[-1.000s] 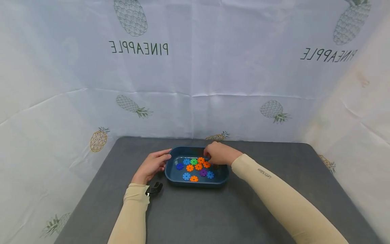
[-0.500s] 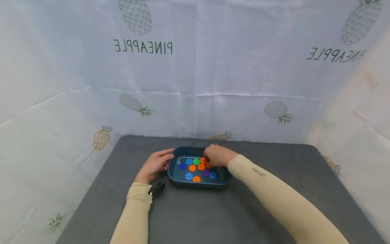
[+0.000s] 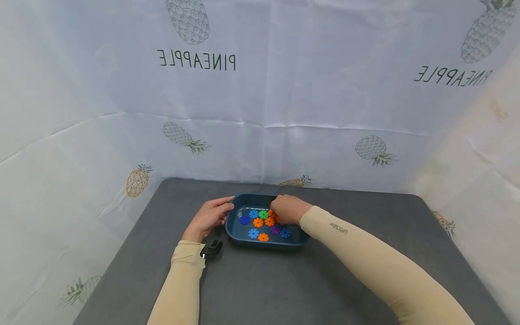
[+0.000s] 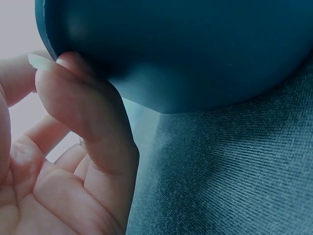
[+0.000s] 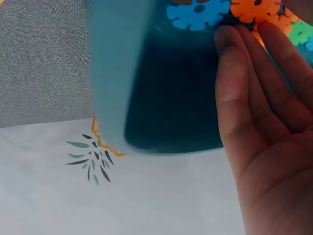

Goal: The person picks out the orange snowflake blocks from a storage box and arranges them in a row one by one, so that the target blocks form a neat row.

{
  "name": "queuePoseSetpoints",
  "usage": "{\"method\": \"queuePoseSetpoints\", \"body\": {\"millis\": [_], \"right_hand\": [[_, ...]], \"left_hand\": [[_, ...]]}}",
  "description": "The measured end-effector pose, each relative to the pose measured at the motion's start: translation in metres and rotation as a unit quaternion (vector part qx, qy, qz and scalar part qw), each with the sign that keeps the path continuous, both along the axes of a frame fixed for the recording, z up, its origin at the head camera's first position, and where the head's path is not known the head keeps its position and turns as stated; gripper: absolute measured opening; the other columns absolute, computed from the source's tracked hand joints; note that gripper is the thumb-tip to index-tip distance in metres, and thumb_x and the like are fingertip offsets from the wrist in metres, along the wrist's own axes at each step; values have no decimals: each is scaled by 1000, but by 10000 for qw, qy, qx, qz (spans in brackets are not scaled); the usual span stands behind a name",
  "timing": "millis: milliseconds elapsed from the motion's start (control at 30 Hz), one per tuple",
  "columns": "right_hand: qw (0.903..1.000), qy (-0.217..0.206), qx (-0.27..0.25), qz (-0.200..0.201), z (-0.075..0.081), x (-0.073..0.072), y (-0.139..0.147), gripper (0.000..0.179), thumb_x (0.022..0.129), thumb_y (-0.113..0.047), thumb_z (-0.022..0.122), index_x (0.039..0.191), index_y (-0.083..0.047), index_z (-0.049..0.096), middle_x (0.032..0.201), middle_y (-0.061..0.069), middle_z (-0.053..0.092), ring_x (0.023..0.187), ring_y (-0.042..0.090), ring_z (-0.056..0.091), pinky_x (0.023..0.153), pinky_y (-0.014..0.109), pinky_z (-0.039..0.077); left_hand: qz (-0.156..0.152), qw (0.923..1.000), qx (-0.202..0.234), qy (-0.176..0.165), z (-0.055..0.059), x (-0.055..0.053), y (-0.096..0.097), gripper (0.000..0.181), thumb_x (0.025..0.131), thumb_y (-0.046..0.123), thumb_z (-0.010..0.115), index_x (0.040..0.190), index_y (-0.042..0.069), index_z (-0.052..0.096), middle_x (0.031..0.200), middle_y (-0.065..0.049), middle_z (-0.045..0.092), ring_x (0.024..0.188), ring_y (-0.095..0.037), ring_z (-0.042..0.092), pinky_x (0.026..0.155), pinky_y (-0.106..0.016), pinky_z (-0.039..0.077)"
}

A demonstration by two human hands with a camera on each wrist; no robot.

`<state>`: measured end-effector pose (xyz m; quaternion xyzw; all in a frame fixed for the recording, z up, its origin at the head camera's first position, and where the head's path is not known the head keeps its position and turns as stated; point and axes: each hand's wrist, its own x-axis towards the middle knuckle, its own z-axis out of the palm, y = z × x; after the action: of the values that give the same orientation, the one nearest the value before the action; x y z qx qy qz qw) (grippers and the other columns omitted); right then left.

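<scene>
Where the left hand (image 3: 206, 219) meets the tray (image 3: 264, 245): fingers (image 4: 83, 112) pinch the rim at its left end.
Right hand (image 3: 290, 209): its fingers (image 5: 232, 83) reach inside the tray, tips among orange discs (image 5: 244, 9); I cannot tell whether they grip one.
Discs nearby: a blue disc (image 5: 208, 18) lies just beside the right fingers, on the person's side; a green disc (image 3: 263, 214) lies past them, toward the left fingers.
Worktop (image 3: 260, 280): below both hands' fingers, carrying the tray.
Tray rim: a firm left hold should keep the tray from sliding.
Notched edges: pinching one disc there, tip to tip, would probably disturb its neighbours least.
</scene>
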<state>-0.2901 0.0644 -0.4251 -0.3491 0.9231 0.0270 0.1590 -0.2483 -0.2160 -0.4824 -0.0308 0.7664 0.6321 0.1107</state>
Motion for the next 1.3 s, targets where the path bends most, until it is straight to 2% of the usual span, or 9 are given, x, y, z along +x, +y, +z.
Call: {"method": "queuePoseSetpoints", "body": {"millis": [400, 833, 967, 1100, 1300], "right_hand": [[9997, 176, 30, -172, 0, 6, -12, 5, 98, -10, 80, 103, -9, 80, 88, 4, 75, 74, 16, 64, 89, 38, 65], [9990, 349, -63, -257, -1, 6, -11, 9, 102, -12, 75, 108, -7, 80, 93, 7, 77, 78, 18, 69, 91, 41, 65], [9991, 246, -59, -329, -1, 6, -10, 5, 101, -11, 75, 104, -8, 80, 89, 5, 75, 75, 17, 66, 90, 40, 65], [9991, -34, -45, -423, 0, 6, -9, 6, 102, -7, 73, 97, -10, 77, 82, 3, 69, 71, 17, 61, 83, 37, 63], [9970, -461, -133, -601, 11, 6, -7, 9, 99, -4, 73, 94, -11, 74, 79, 2, 63, 69, 17, 58, 71, 33, 55]], "left_hand": [[-12, 9999, -113, 62, 3, -2, 0, 52, 106, 31, 69, 155, 15, 61, 94, -4, 60, 75, -17, 57, 67, -26, 53], [34, 10000, -28, -33, 3, -3, 3, 49, 106, 30, 69, 153, 18, 63, 86, -3, 58, 76, -17, 57, 67, -26, 53], [51, 10000, -64, -29, 1, -4, 4, 49, 105, 31, 70, 152, 19, 64, 89, -4, 59, 76, -18, 58, 67, -26, 53], [50, 9999, -108, -21, -1, -4, 4, 49, 105, 31, 70, 153, 19, 64, 93, -5, 61, 76, -18, 58, 68, -26, 53], [84, 9999, -58, -15, -1, 0, 1, 49, 106, 30, 69, 153, 17, 64, 88, -4, 59, 75, -18, 58, 67, -27, 52]]}}
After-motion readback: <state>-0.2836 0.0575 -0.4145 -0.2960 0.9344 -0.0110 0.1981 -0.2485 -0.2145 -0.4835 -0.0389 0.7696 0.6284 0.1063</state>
